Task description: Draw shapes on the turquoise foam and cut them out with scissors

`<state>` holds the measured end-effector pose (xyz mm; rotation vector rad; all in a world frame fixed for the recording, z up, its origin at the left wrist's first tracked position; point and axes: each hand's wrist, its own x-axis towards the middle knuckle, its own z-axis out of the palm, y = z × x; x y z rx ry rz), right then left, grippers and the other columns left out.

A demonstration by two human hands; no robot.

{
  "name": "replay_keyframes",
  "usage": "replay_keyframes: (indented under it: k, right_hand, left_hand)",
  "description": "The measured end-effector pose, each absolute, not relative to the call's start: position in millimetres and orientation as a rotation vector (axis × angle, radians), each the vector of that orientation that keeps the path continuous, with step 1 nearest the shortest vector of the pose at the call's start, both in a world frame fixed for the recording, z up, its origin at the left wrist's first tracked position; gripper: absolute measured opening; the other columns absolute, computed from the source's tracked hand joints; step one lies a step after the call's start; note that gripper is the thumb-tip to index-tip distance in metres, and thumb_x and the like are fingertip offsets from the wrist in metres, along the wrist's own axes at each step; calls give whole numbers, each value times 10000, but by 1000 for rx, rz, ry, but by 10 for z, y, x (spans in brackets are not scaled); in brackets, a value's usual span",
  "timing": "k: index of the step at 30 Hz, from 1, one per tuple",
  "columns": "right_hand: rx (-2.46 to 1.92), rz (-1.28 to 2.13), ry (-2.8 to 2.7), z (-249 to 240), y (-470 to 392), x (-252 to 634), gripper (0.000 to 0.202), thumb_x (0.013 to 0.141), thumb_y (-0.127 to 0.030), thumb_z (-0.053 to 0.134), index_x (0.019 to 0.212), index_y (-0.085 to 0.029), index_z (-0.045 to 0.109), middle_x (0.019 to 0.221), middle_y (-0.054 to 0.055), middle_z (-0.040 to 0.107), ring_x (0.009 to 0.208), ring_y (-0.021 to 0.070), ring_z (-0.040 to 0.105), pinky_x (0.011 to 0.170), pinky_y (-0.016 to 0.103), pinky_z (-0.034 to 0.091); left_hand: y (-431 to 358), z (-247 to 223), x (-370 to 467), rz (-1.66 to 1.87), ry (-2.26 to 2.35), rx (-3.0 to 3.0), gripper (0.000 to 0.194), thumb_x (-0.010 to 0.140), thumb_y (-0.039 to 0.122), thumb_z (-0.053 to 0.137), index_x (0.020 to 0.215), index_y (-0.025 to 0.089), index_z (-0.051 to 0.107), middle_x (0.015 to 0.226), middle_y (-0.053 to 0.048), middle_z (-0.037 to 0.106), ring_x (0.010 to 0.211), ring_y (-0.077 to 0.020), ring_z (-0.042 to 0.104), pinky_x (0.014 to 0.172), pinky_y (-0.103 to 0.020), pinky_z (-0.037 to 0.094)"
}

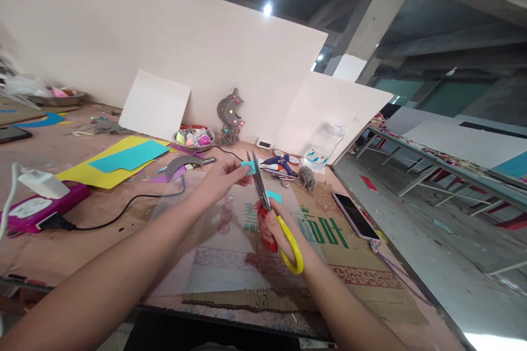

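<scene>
Between thumb and fingers, my left hand (228, 178) pinches a small piece of turquoise paper (248, 166). My right hand (280, 226) grips scissors (291, 247) with one red and one yellow handle loop. Their blades point up and stand slightly apart, right beside the turquoise piece; whether they touch it I cannot tell. Another small turquoise piece (274, 196) shows just behind my right hand. Under both hands lies a translucent sheet (177, 252) over printed cardboard (370, 296).
Yellow and turquoise sheets (127, 157) lie left, near a purple power strip (49, 205). Behind stand a bowl of coloured clay (193, 137), a grey moon ornament (231, 112), a blue glue gun (278, 163), twine (308, 178) and a clear jar (325, 148). A phone (356, 215) lies near the right edge.
</scene>
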<state>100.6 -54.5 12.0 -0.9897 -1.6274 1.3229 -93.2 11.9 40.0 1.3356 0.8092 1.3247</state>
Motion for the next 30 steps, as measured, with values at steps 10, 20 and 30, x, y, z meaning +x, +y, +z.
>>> replay_keyframes:
  k: [10, 20, 30]
  right_hand:
    - [-1003, 1293, -1648, 193, -573, 973, 551, 828, -707, 525, 1030, -195, 539, 652, -57, 370, 494, 80, 274, 429, 211, 237]
    - [-998, 1303, -1658, 189, -565, 968, 576, 816, -722, 526, 1027, -186, 528, 625, -69, 355, 476, 72, 255, 421, 213, 211]
    - [-1007, 1314, -1678, 165, -551, 985, 579, 830, -706, 521, 1069, -180, 520, 633, -75, 332, 478, 73, 246, 421, 212, 220]
  left_hand:
    - [130, 430, -946, 1319, 811, 1341, 381, 717, 522, 743, 709, 173, 589, 713, -18, 703, 703, -155, 676, 748, -316, 546]
    - [101, 481, -959, 1314, 843, 1343, 393, 699, 544, 746, 719, 177, 609, 719, -29, 718, 715, -170, 687, 752, -335, 561]
    - [117, 477, -973, 1325, 835, 1346, 409, 687, 551, 749, 705, 174, 592, 690, -18, 696, 697, -166, 675, 729, -330, 552]
